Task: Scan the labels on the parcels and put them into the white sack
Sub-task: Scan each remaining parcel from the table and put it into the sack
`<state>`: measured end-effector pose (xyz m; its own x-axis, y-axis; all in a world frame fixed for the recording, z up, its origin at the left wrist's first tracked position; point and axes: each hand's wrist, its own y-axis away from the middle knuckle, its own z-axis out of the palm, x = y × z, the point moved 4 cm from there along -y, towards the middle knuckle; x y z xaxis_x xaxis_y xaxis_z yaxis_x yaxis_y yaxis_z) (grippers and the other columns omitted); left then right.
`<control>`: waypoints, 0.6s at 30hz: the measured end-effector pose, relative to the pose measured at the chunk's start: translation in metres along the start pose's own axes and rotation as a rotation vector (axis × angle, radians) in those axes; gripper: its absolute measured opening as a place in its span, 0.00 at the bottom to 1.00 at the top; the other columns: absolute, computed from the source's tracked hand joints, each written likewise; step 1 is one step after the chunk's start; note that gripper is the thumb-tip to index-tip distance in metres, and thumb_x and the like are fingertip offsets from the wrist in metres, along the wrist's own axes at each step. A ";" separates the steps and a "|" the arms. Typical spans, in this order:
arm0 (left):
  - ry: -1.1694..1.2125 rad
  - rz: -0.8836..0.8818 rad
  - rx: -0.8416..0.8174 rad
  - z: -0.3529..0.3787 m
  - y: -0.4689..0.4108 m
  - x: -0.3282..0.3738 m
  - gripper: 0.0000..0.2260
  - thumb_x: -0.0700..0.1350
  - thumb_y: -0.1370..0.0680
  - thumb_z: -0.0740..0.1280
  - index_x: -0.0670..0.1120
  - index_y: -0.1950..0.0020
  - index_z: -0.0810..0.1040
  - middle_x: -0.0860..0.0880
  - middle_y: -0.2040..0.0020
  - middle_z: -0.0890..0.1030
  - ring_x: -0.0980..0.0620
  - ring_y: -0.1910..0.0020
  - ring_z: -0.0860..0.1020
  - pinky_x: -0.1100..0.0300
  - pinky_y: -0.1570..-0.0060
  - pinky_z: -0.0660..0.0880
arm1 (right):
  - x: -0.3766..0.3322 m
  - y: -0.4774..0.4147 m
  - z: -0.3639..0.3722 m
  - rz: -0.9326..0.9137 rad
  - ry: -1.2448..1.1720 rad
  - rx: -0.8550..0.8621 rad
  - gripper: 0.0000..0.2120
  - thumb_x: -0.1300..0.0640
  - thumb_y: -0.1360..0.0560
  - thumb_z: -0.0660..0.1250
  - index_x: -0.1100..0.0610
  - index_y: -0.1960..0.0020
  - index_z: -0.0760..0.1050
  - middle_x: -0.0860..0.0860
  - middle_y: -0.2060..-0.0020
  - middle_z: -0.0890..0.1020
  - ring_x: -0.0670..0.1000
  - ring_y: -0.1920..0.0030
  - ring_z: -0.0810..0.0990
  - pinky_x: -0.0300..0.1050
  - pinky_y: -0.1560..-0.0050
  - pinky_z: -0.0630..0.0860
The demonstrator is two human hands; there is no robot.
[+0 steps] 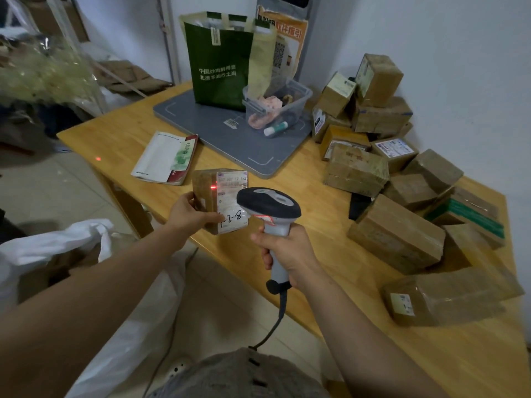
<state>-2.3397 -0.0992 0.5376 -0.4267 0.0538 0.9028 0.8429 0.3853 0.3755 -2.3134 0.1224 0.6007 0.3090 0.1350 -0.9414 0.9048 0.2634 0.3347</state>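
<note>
The left hand (188, 214) is holding a small taped cardboard parcel (205, 196) upright over the table edge nearest the person. Its fingers are clamping the parcel, with the thumb lying on the front face and the other fingers wrapping the left side. The parcel's white label (231, 196) is facing the camera, and a red laser dot (213, 186) is showing at the label's left border.

The right hand (287, 251) is gripping the handle of a corded barcode scanner (268, 203), with the fingers closing fully round it. The scanner head is sitting just in front of the label's right side. Its cable (275, 323) is hanging down toward the person.

The white sack (57, 245) is standing on the tiled floor (51, 191) beside the near table edge, under the left forearm, with its mouth gaping open.

The wooden table (120, 133) is standing with its far edge against a white wall (445, 38). A pile of brown parcels (396, 173) is occupying the far right part of the table along that wall. A grey flat pad (218, 133) is lying near the far corner, carrying a green paper bag (221, 64) and a clear plastic bin (298, 94) of small items. A booklet (165, 158) is lying near the left corner. A second red dot (98, 159) is showing on the table there.
</note>
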 end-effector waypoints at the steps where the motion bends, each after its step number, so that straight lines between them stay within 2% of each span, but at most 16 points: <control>1: 0.013 -0.008 0.000 -0.001 0.002 -0.001 0.35 0.39 0.35 0.78 0.44 0.31 0.67 0.46 0.42 0.79 0.51 0.53 0.80 0.63 0.68 0.78 | 0.000 -0.001 0.003 -0.007 -0.005 -0.008 0.06 0.64 0.29 0.72 0.57 0.61 0.76 0.49 0.78 0.74 0.48 0.79 0.71 0.40 0.75 0.71; 3: 0.057 -0.040 0.003 -0.004 0.004 -0.004 0.35 0.39 0.34 0.78 0.43 0.31 0.67 0.45 0.42 0.80 0.51 0.54 0.82 0.61 0.66 0.80 | -0.001 -0.003 0.008 -0.012 -0.009 -0.018 0.07 0.63 0.29 0.73 0.57 0.62 0.76 0.49 0.77 0.75 0.48 0.78 0.72 0.40 0.75 0.72; 6: 0.147 -0.112 0.063 -0.022 0.010 -0.013 0.34 0.41 0.33 0.78 0.43 0.30 0.68 0.44 0.42 0.80 0.47 0.51 0.83 0.54 0.57 0.82 | -0.005 -0.011 0.025 0.010 -0.014 -0.055 0.09 0.63 0.30 0.74 0.58 0.63 0.75 0.50 0.77 0.75 0.48 0.79 0.72 0.40 0.75 0.71; 11: 0.331 -0.192 0.255 -0.079 0.022 -0.041 0.25 0.47 0.30 0.77 0.44 0.36 0.75 0.46 0.47 0.82 0.50 0.55 0.82 0.55 0.62 0.81 | -0.006 -0.023 0.068 0.086 -0.012 -0.139 0.08 0.65 0.30 0.73 0.60 0.62 0.74 0.50 0.79 0.74 0.49 0.80 0.70 0.40 0.76 0.69; 15: 0.458 -0.343 0.424 -0.134 0.036 -0.077 0.26 0.52 0.29 0.74 0.45 0.36 0.72 0.45 0.45 0.79 0.47 0.51 0.80 0.56 0.67 0.77 | 0.000 -0.028 0.105 0.136 0.022 -0.219 0.07 0.65 0.30 0.73 0.61 0.61 0.75 0.51 0.78 0.74 0.49 0.79 0.69 0.40 0.76 0.69; 17: 0.468 -0.406 0.523 -0.157 0.046 -0.095 0.24 0.54 0.28 0.72 0.45 0.37 0.71 0.45 0.47 0.77 0.47 0.56 0.78 0.54 0.66 0.76 | 0.004 -0.030 0.122 0.160 0.038 -0.247 0.06 0.65 0.30 0.74 0.61 0.60 0.76 0.52 0.77 0.75 0.49 0.79 0.70 0.41 0.75 0.69; 18: 0.475 -0.428 0.562 -0.167 0.050 -0.102 0.24 0.54 0.28 0.71 0.44 0.37 0.72 0.45 0.46 0.78 0.46 0.56 0.78 0.52 0.62 0.78 | 0.005 -0.031 0.130 0.169 0.043 -0.265 0.07 0.64 0.31 0.74 0.61 0.60 0.76 0.52 0.77 0.75 0.49 0.79 0.70 0.41 0.75 0.69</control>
<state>-2.1995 -0.2395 0.4993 -0.3830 -0.5446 0.7461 0.2991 0.6911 0.6580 -2.3014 -0.0094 0.5804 0.4307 0.2367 -0.8709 0.7320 0.4729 0.4905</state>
